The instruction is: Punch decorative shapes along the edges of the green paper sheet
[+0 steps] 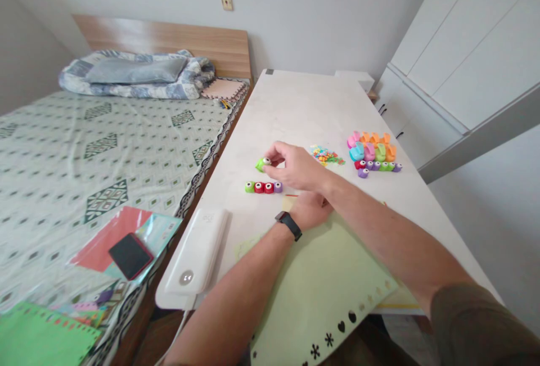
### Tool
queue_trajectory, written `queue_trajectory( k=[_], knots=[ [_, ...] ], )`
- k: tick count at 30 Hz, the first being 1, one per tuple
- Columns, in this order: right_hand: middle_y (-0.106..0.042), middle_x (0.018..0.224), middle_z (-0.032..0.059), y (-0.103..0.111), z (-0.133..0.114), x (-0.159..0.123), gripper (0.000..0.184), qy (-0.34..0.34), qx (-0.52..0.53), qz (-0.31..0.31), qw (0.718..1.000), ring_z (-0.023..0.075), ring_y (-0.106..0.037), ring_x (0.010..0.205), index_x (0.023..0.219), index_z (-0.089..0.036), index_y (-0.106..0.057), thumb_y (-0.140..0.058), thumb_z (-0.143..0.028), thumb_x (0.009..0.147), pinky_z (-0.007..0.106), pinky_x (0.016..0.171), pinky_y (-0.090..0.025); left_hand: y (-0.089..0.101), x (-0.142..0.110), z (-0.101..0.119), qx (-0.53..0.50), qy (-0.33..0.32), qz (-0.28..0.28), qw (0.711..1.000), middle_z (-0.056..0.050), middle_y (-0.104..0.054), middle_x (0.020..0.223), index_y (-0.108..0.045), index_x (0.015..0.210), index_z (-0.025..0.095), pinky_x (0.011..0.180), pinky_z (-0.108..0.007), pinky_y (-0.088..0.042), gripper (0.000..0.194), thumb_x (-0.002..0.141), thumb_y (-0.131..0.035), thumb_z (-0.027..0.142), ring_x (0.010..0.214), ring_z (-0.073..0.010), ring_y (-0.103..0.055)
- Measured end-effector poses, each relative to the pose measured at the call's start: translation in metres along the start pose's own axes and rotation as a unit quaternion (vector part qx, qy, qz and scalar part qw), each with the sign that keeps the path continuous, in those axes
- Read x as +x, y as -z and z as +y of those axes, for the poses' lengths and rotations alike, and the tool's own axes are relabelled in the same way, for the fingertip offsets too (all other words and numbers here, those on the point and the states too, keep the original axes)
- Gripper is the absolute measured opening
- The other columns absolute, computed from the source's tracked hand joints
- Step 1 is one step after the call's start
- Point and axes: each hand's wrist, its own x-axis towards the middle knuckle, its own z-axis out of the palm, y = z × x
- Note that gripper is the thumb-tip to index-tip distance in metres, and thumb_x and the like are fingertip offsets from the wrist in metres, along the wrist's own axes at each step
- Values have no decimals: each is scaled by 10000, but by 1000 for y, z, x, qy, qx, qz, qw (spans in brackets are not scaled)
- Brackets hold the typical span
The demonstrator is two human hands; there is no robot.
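Observation:
My right hand [295,166] reaches across from the right and pinches a green craft punch [262,164] above the white table. In front of it, a short row of punches stands on the table: a green one [249,187], two red ones [264,188] and a purple one [277,187]. My left hand [313,208], with a dark watch on its wrist, lies under my right wrist. It is closed at the far edge of a pale green sheet of paper [329,276]; its fingertips are mostly hidden. Flower, heart and other shapes are punched along the sheet's near edge.
Colourful paper bits [327,156] lie beyond my hands. Larger punches [371,147] and small ones [375,166] stand grouped at the right. A white power bank [198,253] with a cable lies at the table's left edge. On the bed is a phone [130,256].

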Motion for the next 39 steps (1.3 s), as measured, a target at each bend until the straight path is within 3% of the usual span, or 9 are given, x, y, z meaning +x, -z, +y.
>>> queue_trajectory(
  k=[4, 8, 11, 15, 25, 39],
  knots=[
    [-689, 945, 47, 43, 25, -49, 255, -63, 115, 68, 989, 158, -663, 830, 981, -191, -574, -702, -337, 815, 315, 767, -537, 1, -1, -2, 33, -19, -4, 999, -61, -717, 819, -711, 888, 147, 683, -294, -463, 214, 899, -556, 294, 720, -173, -609],
    [-683, 1022, 61, 79, 61, -101, 375, -132, 161, 136, 969, 173, -667, 900, 1042, -192, -597, -773, -344, 747, 350, 854, -547, 5, 0, -1, 34, -10, -22, 999, -37, -716, 808, -706, 925, 162, 625, -251, -420, 231, 898, -550, 330, 678, -146, -596],
    [-688, 1035, 70, 93, 83, -135, 476, -197, 145, 126, 961, 185, -663, 892, 1155, -180, -625, -777, -350, 738, 365, 841, -549, 7, 1, 1, 30, 0, -29, 999, -39, -726, 830, -709, 941, 172, 649, -248, -440, 237, 900, -544, 336, 714, -153, -618],
    [-704, 977, 66, 95, 99, -165, 474, -245, 133, 102, 955, 188, -662, 845, 1147, -164, -642, -782, -332, 726, 355, 797, -549, 7, 1, 4, 21, 14, -38, 999, -33, -727, 822, -711, 942, 176, 631, -243, -439, 248, 900, -541, 352, 705, -152, -617],
    [-704, 924, 44, 90, 107, -181, 424, -269, 211, 57, 938, 165, -665, 817, 1052, -176, -620, -818, -291, 696, 318, 767, -548, 9, 2, 9, -5, 39, -49, 998, -27, -729, 814, -705, 940, 172, 590, -237, -430, 271, 904, -538, 383, 679, -145, -610],
    [-692, 884, 35, 86, 113, -184, 466, -267, 179, 42, 946, 164, -660, 793, 1036, -172, -609, -848, -333, 669, 334, 761, -554, 8, 2, 10, -1, 45, -43, 998, -26, -728, 811, -707, 937, 160, 573, -226, -416, 280, 900, -545, 386, 661, -135, -594]
  ],
)
